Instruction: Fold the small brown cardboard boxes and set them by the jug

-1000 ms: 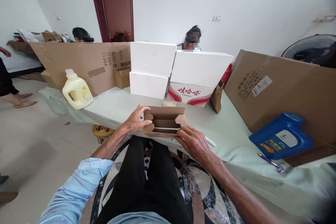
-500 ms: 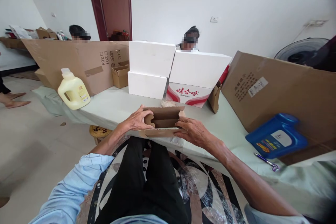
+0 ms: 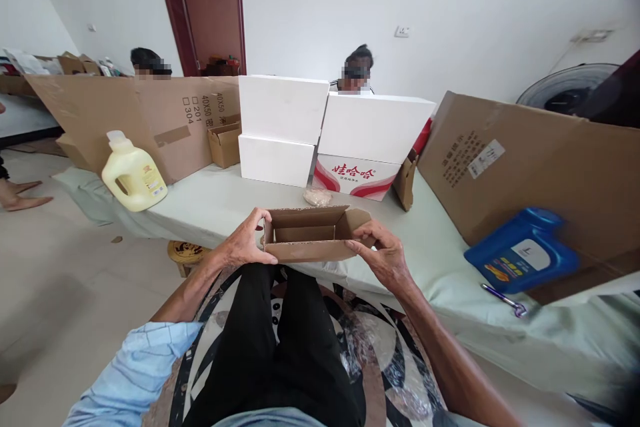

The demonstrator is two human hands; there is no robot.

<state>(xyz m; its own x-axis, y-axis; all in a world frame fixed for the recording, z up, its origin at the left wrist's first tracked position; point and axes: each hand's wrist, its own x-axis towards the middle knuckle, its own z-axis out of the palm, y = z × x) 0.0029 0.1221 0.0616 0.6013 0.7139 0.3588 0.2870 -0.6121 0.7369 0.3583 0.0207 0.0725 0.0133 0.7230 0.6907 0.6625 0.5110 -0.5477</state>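
I hold a small brown cardboard box [image 3: 307, 250] over the near edge of the table [image 3: 220, 203], its open top facing me. My left hand [image 3: 246, 242] grips the box's left end, fingers curled over the rim. My right hand [image 3: 381, 255] grips the right end, where a side flap sticks out. The box's inner walls stand upright and its inside looks empty.
Ahead stand white foam boxes [image 3: 283, 107], a red-printed carton [image 3: 356, 175], large cardboard sheets [image 3: 530, 170] and a small open box [image 3: 225, 143]. A yellow jug [image 3: 133, 173] sits left, a blue jug [image 3: 520, 253] and purple tool [image 3: 503, 299] right. Two people sit behind the boxes.
The box's inner flaps have been folded in and the box turned upright into a formed open shape. Both hands shifted to its ends; my view moved slightly left.
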